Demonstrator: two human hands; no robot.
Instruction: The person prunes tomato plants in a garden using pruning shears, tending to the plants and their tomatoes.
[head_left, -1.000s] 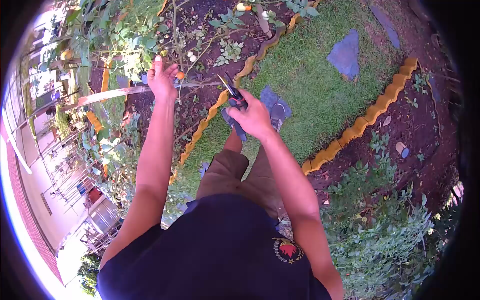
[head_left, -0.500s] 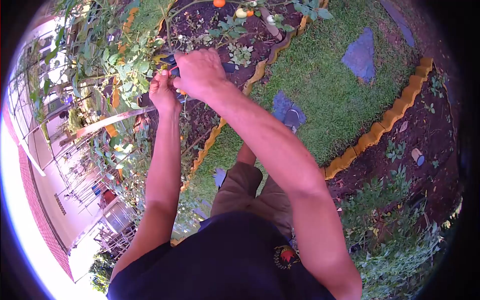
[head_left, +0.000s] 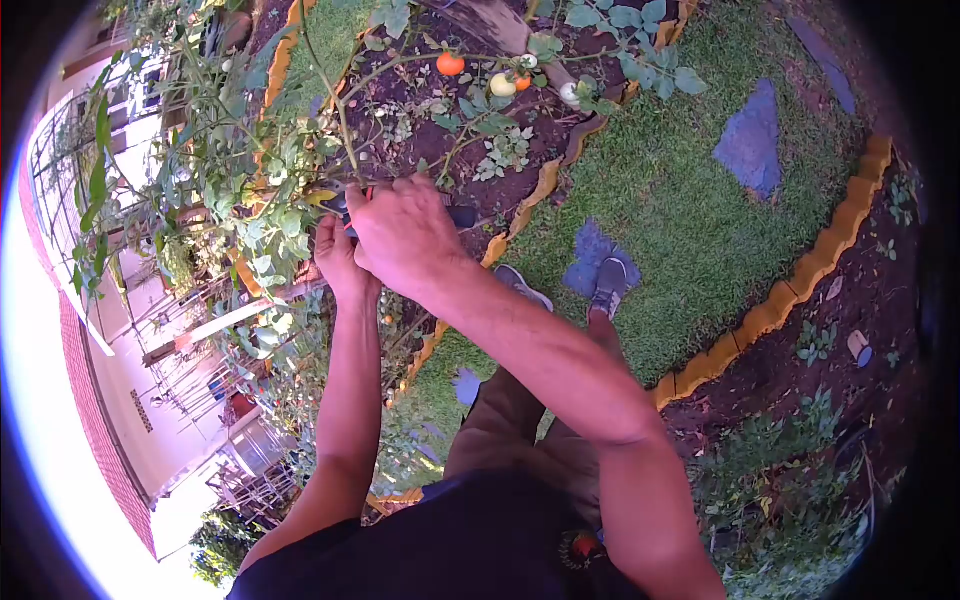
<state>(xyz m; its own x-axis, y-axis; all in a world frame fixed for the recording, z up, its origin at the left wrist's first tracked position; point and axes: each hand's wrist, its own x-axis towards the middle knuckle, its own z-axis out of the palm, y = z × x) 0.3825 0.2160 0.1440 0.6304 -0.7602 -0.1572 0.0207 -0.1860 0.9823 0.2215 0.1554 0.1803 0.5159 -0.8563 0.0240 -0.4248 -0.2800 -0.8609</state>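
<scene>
My right hand (head_left: 405,228) is closed round a dark-handled hand tool with red parts (head_left: 462,216). Its handle end sticks out to the right of my fist, and most of the tool is covered by my fingers. Just below and to the left, my left hand (head_left: 343,262) is pinched close to the tool's front end; whatever lies between those fingertips is hidden. Both hands are at the base of a tomato plant stem (head_left: 347,130) that rises and branches above them. An orange tomato (head_left: 450,64) and a pale yellow tomato (head_left: 503,85) hang farther up, among green leaves.
A pale wooden stake (head_left: 240,318) slants through the plants at left. Wavy yellow edging (head_left: 740,345) borders the grass, where flat stones (head_left: 752,140) lie. My shoes (head_left: 611,280) stand on the grass. A weathered log (head_left: 500,25) lies in the bed.
The view has shifted, so plants and hands sit lower in the picture and both shoes now show. My right hand still grips the tool beside my left hand.
</scene>
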